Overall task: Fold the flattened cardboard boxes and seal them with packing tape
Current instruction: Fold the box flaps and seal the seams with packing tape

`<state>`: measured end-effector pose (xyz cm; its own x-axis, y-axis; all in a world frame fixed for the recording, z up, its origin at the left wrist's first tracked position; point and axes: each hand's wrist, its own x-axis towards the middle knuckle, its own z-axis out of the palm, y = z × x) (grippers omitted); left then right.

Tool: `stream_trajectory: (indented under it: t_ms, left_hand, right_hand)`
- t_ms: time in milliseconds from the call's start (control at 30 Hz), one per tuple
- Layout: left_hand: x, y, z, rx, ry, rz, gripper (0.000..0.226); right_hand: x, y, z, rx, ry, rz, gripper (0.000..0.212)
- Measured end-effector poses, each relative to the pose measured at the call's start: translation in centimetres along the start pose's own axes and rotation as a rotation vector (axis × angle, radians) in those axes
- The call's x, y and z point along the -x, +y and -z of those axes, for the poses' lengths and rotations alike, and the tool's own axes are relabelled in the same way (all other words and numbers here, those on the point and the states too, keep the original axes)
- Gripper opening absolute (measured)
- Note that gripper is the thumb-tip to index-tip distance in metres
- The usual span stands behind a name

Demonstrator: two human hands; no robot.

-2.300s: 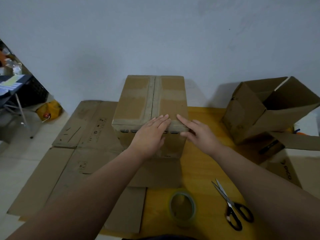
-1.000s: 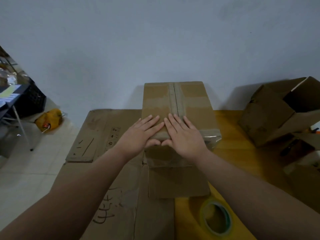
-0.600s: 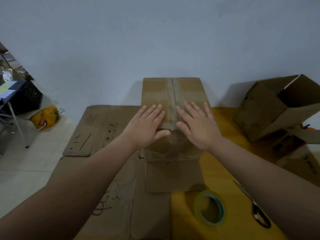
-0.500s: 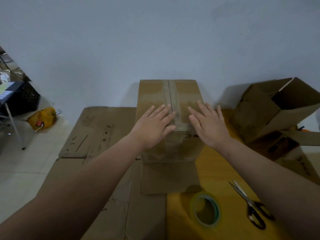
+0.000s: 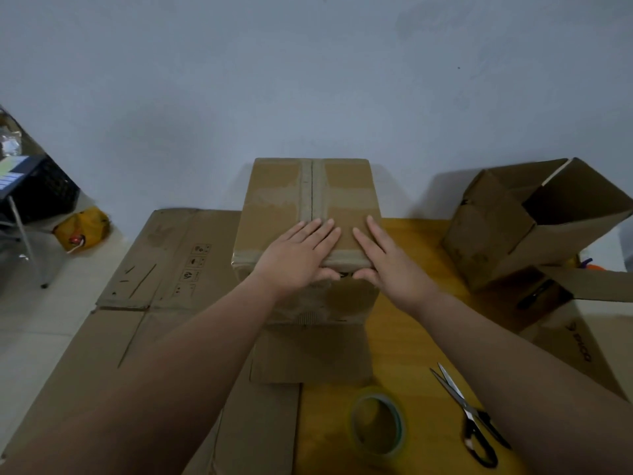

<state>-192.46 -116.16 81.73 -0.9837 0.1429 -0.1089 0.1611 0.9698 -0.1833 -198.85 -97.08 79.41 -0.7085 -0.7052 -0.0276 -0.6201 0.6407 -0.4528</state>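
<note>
A closed cardboard box (image 5: 274,197) stands upright in the middle of the yellow table (image 5: 404,341), with tape running along its top seam and across its near edge. My left hand (image 5: 296,257) lies flat on the near part of the box top, fingers straight, thumb over the front edge. My right hand (image 5: 388,260) lies flat beside it on the right, fingers straight too. A roll of clear packing tape (image 5: 376,425) lies on the table in front of the box. Flattened cardboard boxes (image 5: 164,265) are spread out to the left.
Black-handled scissors (image 5: 469,416) lie at the table's near right. An open, unsealed cardboard box (image 5: 507,221) lies tipped at the right, with more flat cardboard (image 5: 575,337) below it. A yellow bag (image 5: 82,228) and a dark crate on a stand (image 5: 37,193) are on the floor at left.
Both hands have slid back along the box top toward its near edge and closer together. Their thumbs now hang over the front edge.
</note>
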Motion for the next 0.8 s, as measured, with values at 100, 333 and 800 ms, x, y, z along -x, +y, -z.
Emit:
stream_trajectory:
  t_ms: [100, 333, 800]
  left_hand:
    - [0.1, 0.2, -0.3, -0.012, 0.012, 0.01, 0.082]
    - [0.2, 0.1, -0.5, 0.008, 0.043, 0.002, 0.086]
    - [-2.3, 3.4, -0.1, -0.049, 0.088, -0.085, 0.07]
  right_hand:
    - [0.3, 0.3, 0.1, 0.029, -0.027, 0.035, 0.081]
    - [0.4, 0.1, -0.3, -0.576, 0.186, -0.167, 0.078]
    - [-1.8, -0.8, -1.8, -0.483, 0.346, -0.476, 0.054]
